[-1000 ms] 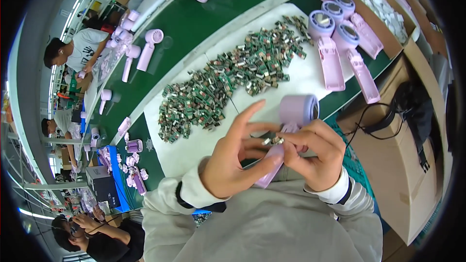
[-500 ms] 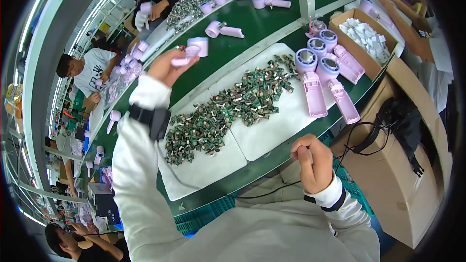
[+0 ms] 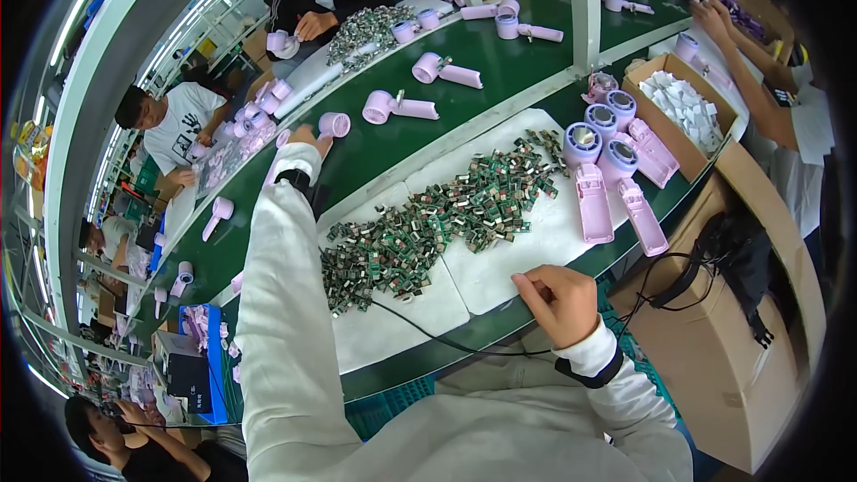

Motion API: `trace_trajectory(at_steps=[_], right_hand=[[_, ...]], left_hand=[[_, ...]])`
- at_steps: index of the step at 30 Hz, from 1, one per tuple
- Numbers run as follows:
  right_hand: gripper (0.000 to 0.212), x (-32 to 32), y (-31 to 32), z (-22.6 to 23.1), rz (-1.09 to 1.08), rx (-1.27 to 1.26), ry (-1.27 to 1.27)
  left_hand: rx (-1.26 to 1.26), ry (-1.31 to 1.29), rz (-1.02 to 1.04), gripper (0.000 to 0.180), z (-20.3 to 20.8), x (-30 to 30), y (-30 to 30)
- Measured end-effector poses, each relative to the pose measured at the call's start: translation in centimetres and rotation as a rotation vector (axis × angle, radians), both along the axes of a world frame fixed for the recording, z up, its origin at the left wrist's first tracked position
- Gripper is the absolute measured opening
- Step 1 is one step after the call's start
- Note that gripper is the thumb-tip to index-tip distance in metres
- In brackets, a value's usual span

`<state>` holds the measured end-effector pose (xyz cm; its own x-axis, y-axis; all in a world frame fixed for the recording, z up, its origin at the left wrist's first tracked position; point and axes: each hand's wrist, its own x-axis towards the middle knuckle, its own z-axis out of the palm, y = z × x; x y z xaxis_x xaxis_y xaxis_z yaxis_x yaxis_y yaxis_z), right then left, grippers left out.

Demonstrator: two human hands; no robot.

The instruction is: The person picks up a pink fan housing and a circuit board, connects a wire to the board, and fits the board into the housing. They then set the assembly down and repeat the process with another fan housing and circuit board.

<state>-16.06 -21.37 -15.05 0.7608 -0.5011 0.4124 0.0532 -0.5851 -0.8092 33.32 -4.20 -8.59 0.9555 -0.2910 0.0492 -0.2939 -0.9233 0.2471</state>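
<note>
My left arm reaches forward over the green belt. My left hand (image 3: 306, 139), partly hidden by its sleeve, curls at the handle of a pale pink handheld-fan housing (image 3: 335, 125). Another such housing (image 3: 378, 107) lies just to the right on the belt, its handle pointing right. My right hand (image 3: 562, 303) hovers over the near table edge, thumb pressed against the curled fingers; whatever they may hold is hidden. Between the hands, a heap of small green circuit boards (image 3: 437, 223) covers part of the white foam sheets (image 3: 393, 335).
Several pink-and-lilac fan housings (image 3: 594, 205) stand at the right of the foam, beside a carton of white pieces (image 3: 638, 80). A large cardboard box (image 3: 705, 348) with a black bag (image 3: 736, 259) is at my right. A black cable (image 3: 446, 341) crosses the near edge. Co-workers sit across the belt.
My left hand has let go of one fan housing, which now lies on the belt, and moved left to another. My right thumb has straightened against the fingers. The view has shifted.
</note>
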Motion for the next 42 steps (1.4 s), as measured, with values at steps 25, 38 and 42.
trace_trajectory(at_steps=[25, 38, 42], right_hand=[[0.031, -0.9, 1.3, 2.6, 0.063, 0.358, -0.029], [0.037, -1.0, 2.3, 2.1, 0.067, 0.124, 0.045], [0.036, -0.9, 2.1, 1.3, 0.065, 0.097, 0.025]], left_hand=[[0.242, -0.788, -0.818, 0.026, 6.5, -32.8, 5.1], [0.018, -0.595, -1.217, 0.026, -1.3, -38.3, 3.9], [-0.059, -0.369, -1.179, 0.029, -0.5, -37.3, 2.8]])
